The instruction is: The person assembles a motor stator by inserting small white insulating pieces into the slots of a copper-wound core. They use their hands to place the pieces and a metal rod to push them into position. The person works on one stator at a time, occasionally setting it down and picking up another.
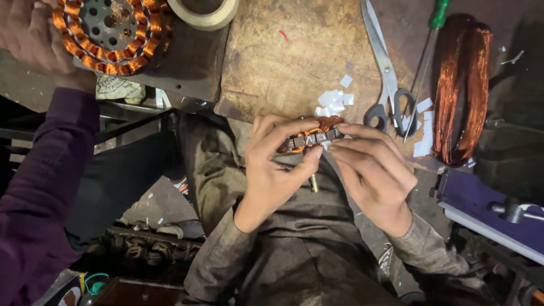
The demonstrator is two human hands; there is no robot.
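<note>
- the left hand (272,164) curls around the near side of a small copper-wound stator (309,137), thumb under it and fingertips closed over its top edge, so the grip is firm and nearly closed.
- the right hand (374,170) meets it from the other side, thumb and forefinger pinched on the stator's right end, the other fingers loosely bent below.
- the stator sits between both hands, held above the person's lap at the near edge of the worn wooden board (283,62); dark metal teeth and orange windings show between the fingers.
- a short brass-coloured shaft (313,182) pokes down beneath the left hand.
- just beyond the hands a little heap of white paper slips (334,101) lies on the board, with more slips scattered to the right.
- scissors (385,73) lie on the board to the right of the heap, handles toward the person; beside them a screwdriver with a green handle (433,34) runs slantwise.
- further right a thick hank of copper wire (462,90) lies lengthwise.
- at the top edge sits a roll of pale tape (204,12).
- at top left another person's hand (28,39), in a purple sleeve (39,187), rests against a larger round stator (107,34) ringed with orange coils.
- below that stator's plate, a crumpled pale printed label (119,89) peeks out; its shape is hard to tell.
</note>
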